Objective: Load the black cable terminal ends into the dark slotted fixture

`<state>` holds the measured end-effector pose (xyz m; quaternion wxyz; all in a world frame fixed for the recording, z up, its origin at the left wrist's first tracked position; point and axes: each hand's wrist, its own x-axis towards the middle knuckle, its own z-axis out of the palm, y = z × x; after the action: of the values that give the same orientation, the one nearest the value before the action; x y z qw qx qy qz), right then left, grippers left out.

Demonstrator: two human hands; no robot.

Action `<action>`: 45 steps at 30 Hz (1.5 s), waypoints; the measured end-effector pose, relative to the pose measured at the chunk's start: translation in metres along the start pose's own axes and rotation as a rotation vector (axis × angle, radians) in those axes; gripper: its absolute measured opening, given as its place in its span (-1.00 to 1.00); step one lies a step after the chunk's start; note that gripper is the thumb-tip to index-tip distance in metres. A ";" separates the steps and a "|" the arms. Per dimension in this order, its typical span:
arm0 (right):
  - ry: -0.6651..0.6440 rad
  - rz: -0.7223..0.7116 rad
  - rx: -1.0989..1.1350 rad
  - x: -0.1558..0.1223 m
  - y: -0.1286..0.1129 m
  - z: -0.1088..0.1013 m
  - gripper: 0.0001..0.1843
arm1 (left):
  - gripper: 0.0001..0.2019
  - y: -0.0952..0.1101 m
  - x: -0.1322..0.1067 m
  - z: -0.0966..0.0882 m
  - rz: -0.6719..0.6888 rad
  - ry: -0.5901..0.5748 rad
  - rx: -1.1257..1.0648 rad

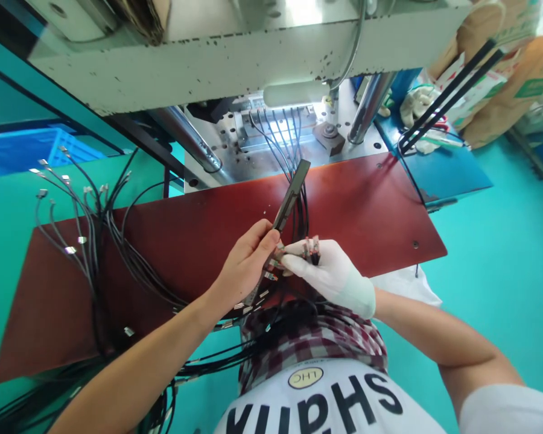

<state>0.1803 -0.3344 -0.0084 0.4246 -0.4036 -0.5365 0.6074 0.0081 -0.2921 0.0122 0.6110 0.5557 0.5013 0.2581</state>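
Note:
My bare left hand (pixel 243 260) is closed around a long, narrow dark metal bar (pixel 293 194), thumb on top. The bar is tilted, its far end pointing up and right over the red-brown board (pixel 366 211). My right hand (pixel 337 274), in a white glove, pinches small cable ends (pixel 315 247) close against the bar's lower part. Some of these ends stick up between the gloved fingers. Exactly how they sit against the bar is hidden by my fingers. Just beyond my hands, several black cables (pixel 301 211) run back into the press.
A metal fixture (pixel 271 129) lies on the press bed between two steel columns (pixel 371 108). The heavy press beam (pixel 208 69) hangs above. Bundled black cables with metal plugs (pixel 90 241) lie at left, more across my lap. A blue side table (pixel 457 172) holds gloves.

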 end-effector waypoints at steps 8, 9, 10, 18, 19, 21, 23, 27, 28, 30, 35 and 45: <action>0.150 -0.040 0.351 -0.007 0.010 -0.007 -0.62 | -0.64 0.007 -0.002 -0.010 0.033 0.028 -0.097; 0.113 -0.035 0.429 -0.005 0.014 -0.008 -0.64 | -0.64 0.008 -0.002 -0.012 0.035 0.023 -0.097; 0.053 -0.024 0.526 -0.003 0.018 -0.008 -0.65 | -0.64 0.008 -0.002 -0.013 0.034 0.012 -0.098; -0.139 0.074 0.567 0.014 0.006 -0.012 -0.69 | -0.63 0.015 -0.003 -0.010 0.017 -0.052 -0.206; -0.075 0.106 0.461 0.015 -0.002 -0.010 -0.70 | -0.62 0.016 -0.004 -0.008 -0.004 -0.054 -0.214; 0.021 0.140 0.324 0.015 -0.014 -0.005 -0.71 | -0.62 0.014 -0.005 -0.005 -0.049 -0.054 -0.227; 0.054 0.145 0.248 0.015 -0.020 0.000 -0.74 | -0.61 0.012 -0.005 -0.003 -0.069 -0.047 -0.238; 0.053 0.138 0.158 0.016 -0.017 0.004 -0.80 | -0.60 0.006 -0.004 -0.003 -0.030 -0.050 -0.250; 0.048 0.141 0.143 0.017 -0.016 0.004 -0.81 | -0.61 0.004 -0.004 -0.003 -0.028 -0.054 -0.254; 0.034 0.152 0.116 0.017 -0.015 0.003 -0.81 | -0.61 0.002 -0.003 -0.004 -0.040 -0.060 -0.259; -0.030 0.201 0.094 0.018 -0.019 0.000 -0.80 | -0.58 0.002 -0.002 -0.004 -0.049 -0.040 -0.153; -0.017 0.107 -0.115 0.016 -0.002 -0.009 -0.75 | -0.73 0.004 -0.005 -0.007 0.293 0.092 0.533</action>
<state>0.1841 -0.3160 -0.0083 0.3633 -0.4503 -0.5518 0.6006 0.0010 -0.2928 0.0186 0.3765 0.7504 0.4931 0.2278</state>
